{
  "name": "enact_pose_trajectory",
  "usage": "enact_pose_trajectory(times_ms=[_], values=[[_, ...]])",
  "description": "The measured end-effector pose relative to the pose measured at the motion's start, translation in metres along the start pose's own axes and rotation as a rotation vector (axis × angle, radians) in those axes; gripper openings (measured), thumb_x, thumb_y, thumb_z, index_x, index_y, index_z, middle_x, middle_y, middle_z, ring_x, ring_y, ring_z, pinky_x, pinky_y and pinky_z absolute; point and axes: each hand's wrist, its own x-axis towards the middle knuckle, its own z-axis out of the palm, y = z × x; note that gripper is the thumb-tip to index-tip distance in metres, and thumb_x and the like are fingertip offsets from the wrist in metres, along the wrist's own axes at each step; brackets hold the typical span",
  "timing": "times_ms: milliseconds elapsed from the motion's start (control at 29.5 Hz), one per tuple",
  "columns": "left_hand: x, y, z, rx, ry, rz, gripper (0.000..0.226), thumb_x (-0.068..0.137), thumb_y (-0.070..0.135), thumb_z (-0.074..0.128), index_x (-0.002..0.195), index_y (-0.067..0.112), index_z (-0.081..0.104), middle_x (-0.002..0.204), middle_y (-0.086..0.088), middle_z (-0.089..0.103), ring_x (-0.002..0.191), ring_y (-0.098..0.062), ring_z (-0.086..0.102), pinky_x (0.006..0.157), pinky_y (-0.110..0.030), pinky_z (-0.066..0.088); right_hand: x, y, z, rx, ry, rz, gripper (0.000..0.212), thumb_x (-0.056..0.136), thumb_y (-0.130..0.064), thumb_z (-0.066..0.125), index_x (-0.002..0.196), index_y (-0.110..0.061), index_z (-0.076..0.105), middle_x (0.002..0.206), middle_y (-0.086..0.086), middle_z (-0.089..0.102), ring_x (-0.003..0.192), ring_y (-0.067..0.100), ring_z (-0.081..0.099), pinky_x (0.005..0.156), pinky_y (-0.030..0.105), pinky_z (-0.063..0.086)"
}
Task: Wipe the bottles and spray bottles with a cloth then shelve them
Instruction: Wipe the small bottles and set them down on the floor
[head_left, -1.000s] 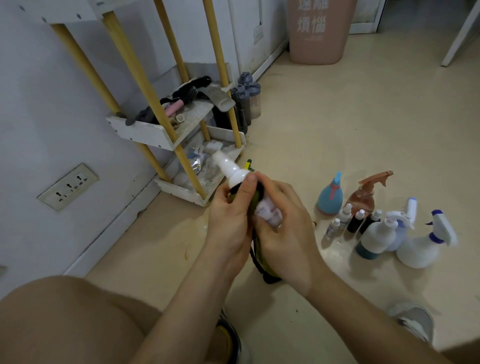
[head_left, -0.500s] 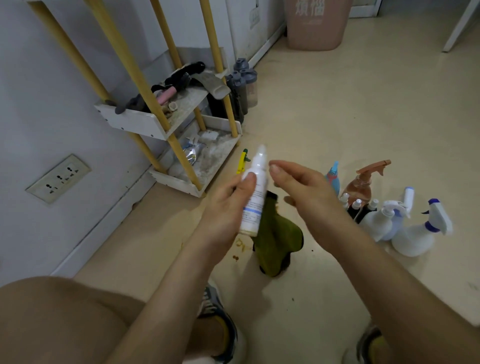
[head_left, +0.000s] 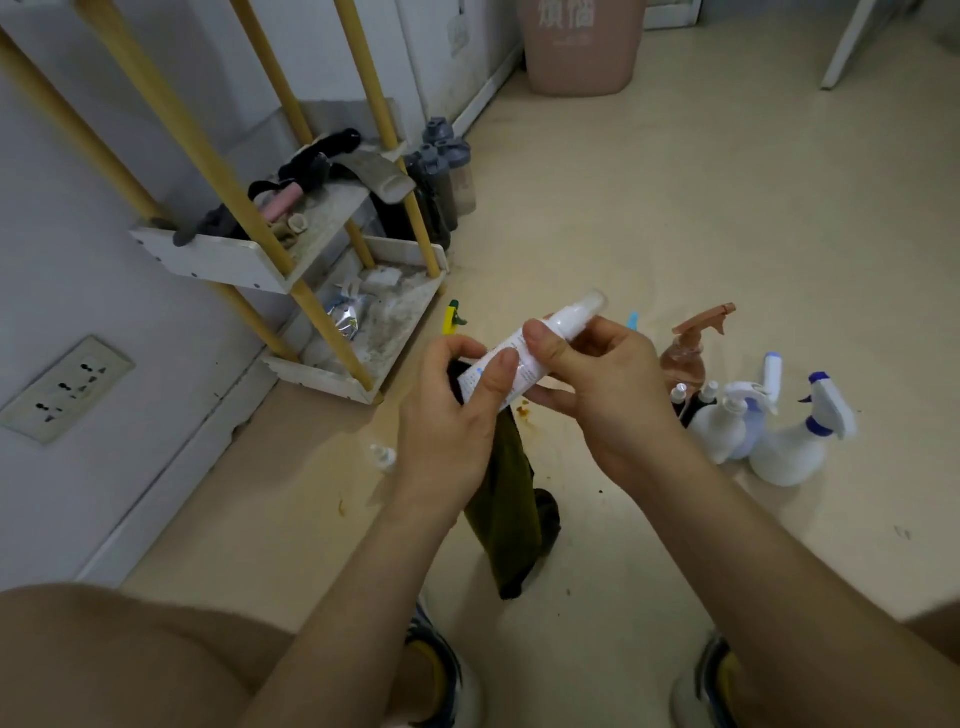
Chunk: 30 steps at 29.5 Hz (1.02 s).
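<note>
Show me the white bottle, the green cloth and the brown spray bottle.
white bottle (head_left: 567, 320), head view, upper body.
green cloth (head_left: 509, 493), head view, hanging middle.
brown spray bottle (head_left: 683, 360), head view, round body.

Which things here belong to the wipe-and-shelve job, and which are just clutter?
Job: slim white spray bottle, held by left hand and right hand; olive green cloth; cluster of trigger spray bottles on floor; white shelf rack with yellow posts.
Lying about: pink plastic bin; beige wall socket; grey drink bottles; yellow pen.
</note>
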Motion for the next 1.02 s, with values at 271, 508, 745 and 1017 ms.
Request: enact_pose_trajectory(times_ms=[271,508,745,1017], values=[[0.01,-0.011,0.026,0.558,0.097,0.919,0.021,0.097,0.019,0.056,0.097,0.004,0.07,0.091,-0.012,0.067,0.076,-0.027,0.061,0.064,-0.04,0.049,-0.001,0.01,-0.012,0.243,0.174,0.307,0.024,0.088,-0.028,0.071,0.092,-0.007,0.062,0.074,0.007,0.071,0.062,0.013,0.072,0.053,0.029,0.055],[0.009,0.013,0.063,0.107,-0.028,0.161,0.035,0.1,0.032,0.046,0.071,0.02,0.061,0.057,0.011,0.056,0.058,-0.002,0.053,0.05,-0.013,0.037,0.008,-0.01,-0.053,0.004,0.124,-0.016,0.029,0.082,-0.019,0.077,0.099,-0.005,0.059,0.101,0.015,0.07,0.09,0.027,0.073,0.069,0.04,0.061],[0.008,0.008,0.086,-0.556,-0.549,-0.669,0.043,0.087,0.06,0.053,0.091,0.023,0.075,0.081,-0.002,0.073,0.071,-0.013,0.068,0.078,-0.033,0.051,0.021,-0.015,-0.108,-0.16,-0.206,-0.129,0.024,0.077,-0.003,0.075,0.09,-0.015,0.059,0.093,0.008,0.069,0.086,0.022,0.07,0.064,0.024,0.055],[-0.003,-0.015,0.123,-0.191,-0.375,-0.287,0.015,0.087,0.019,0.072,0.098,0.027,0.068,0.094,0.012,0.069,0.083,-0.005,0.064,0.062,-0.014,0.05,0.024,0.036,-0.16,0.108,-0.016,0.383,0.024,0.09,-0.027,0.066,0.108,-0.012,0.065,0.109,0.012,0.071,0.093,0.03,0.072,0.075,0.034,0.06]])
